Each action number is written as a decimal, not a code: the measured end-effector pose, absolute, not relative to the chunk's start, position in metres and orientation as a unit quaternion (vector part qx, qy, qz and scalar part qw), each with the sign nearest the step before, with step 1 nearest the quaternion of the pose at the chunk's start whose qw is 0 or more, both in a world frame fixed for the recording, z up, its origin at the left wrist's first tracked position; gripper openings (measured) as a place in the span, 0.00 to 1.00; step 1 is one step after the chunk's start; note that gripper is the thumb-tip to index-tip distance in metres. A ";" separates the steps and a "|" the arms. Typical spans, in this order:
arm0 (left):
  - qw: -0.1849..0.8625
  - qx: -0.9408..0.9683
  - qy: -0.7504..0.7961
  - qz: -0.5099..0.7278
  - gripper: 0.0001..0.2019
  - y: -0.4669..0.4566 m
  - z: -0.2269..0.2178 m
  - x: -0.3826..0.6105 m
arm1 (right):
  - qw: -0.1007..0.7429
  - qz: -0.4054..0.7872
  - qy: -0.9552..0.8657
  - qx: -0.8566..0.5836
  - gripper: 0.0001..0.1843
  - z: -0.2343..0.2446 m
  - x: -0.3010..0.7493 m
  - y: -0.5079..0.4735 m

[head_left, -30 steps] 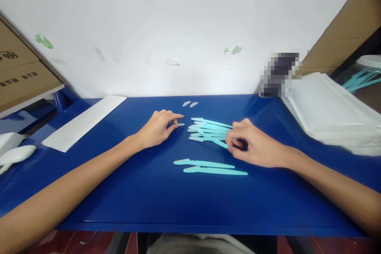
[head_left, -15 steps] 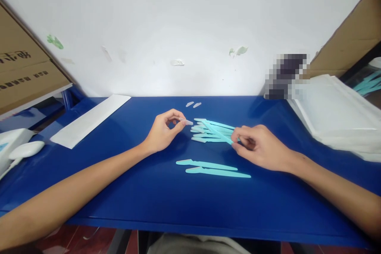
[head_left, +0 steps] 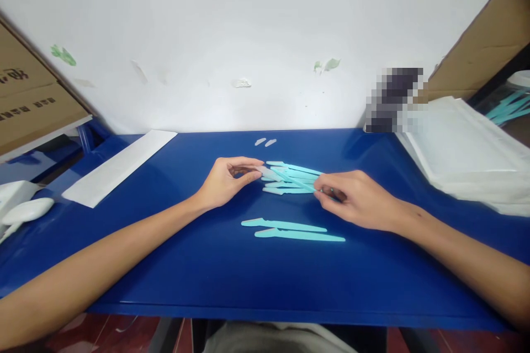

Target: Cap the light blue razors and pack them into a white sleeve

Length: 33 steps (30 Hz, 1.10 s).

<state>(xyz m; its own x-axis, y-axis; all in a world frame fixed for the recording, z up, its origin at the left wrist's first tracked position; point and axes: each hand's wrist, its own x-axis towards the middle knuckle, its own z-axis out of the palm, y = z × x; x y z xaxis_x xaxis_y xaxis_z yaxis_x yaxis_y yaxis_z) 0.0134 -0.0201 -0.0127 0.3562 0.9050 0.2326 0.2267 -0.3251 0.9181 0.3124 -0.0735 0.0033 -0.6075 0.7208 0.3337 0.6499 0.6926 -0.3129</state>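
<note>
My left hand [head_left: 223, 179] is closed in a pinch on a small translucent blade cover [head_left: 265, 171]. My right hand [head_left: 351, 196] pinches the handle end of a turquoise eyebrow razor [head_left: 292, 178], which slants up and left. Its head is beside the cover; whether they touch or fit together is too small to tell. Beneath lies a pile of similar razors [head_left: 285, 190], partly hidden by my right fingers. Nearer to me, two turquoise razors [head_left: 290, 226] lie side by side. Two more pale covers [head_left: 270, 143] rest beyond the pile.
The blue table [head_left: 199, 270] ends at a white wall [head_left: 207, 22]. A white strip [head_left: 120, 168] and a white device [head_left: 27, 210] lie left, below a cardboard box [head_left: 33, 99]. On the right are stacked white plastic bags [head_left: 476, 149] and a container of razors [head_left: 513, 102].
The razor in my right hand and the cover in my left have come together above the pile. The view has shifted slightly.
</note>
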 end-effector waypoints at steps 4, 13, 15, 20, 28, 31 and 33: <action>0.415 0.716 0.405 0.388 0.16 -0.020 -0.012 0.014 | 0.213 0.064 -0.898 -0.380 0.06 0.001 0.316 -0.073; 0.391 0.743 0.384 0.385 0.14 -0.018 -0.013 0.013 | 0.220 0.059 -0.898 -0.375 0.06 0.003 0.316 -0.072; 0.392 0.746 0.382 0.379 0.14 -0.017 -0.013 0.012 | 0.229 0.055 -0.895 -0.380 0.05 0.003 0.317 -0.072; 0.380 0.756 0.382 0.371 0.14 -0.016 -0.014 0.011 | 0.226 0.054 -0.894 -0.383 0.05 0.002 0.319 -0.071; 0.321 0.816 0.309 0.369 0.10 -0.022 -0.008 0.017 | 0.238 0.072 -0.896 -0.369 0.09 0.005 0.303 -0.073; 0.240 0.860 0.292 0.343 0.10 -0.014 -0.002 0.016 | 0.227 0.048 -0.896 -0.379 0.12 0.002 0.301 -0.072; 0.170 0.883 0.301 0.319 0.12 0.000 0.002 0.015 | 0.215 0.022 -0.892 -0.398 0.13 0.000 0.303 -0.071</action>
